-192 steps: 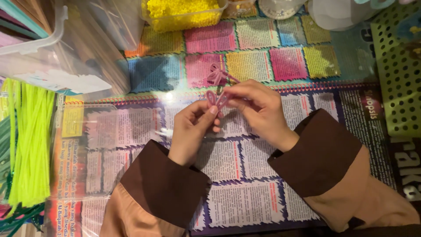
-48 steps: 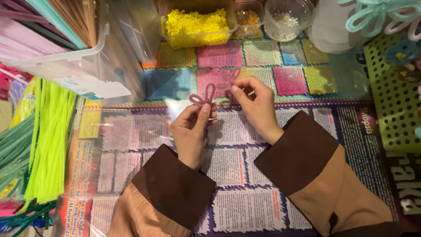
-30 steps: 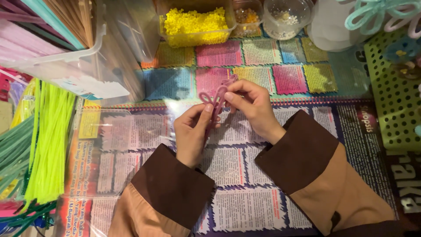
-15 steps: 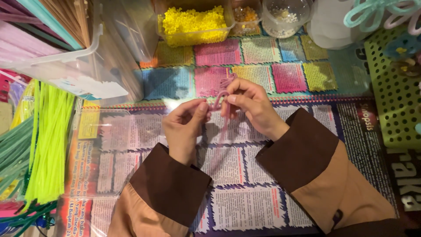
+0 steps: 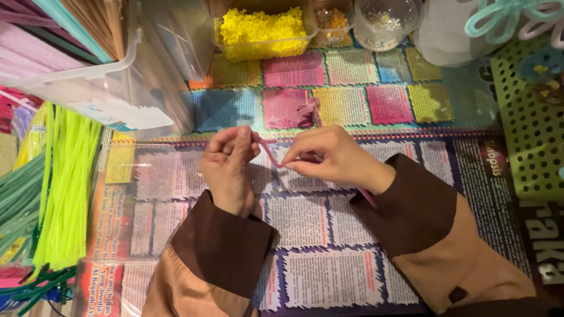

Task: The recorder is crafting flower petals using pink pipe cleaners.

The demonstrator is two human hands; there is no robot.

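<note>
Head view looks straight down on two brown-cuffed tan sleeves lying over a tabletop papered with printed sheets under clear plastic. Just beyond the cuffs, the left hand is curled nearly closed, thumb and forefinger pinching one end of a pink pipe cleaner. The right hand is likewise closed in a pinch on the same stem, which spans the short gap between the two hands just above the paper; a further length of it shows below the right wrist. A second looped bit of pink stem lies just past the hands on a pink printed square.

At the near left edge, bundles of neon yellow-green pipe cleaners and darker green ones lie side by side. Behind them stands a clear plastic bin holding pink and tan stems. On the right sits a green perforated board.

Along the far edge, a clear tub is full of yellow beads, a smaller tub holds orange-brown beads, and a round clear cup holds pale beads. Teal and pink looped shapes show at the far right corner.
</note>
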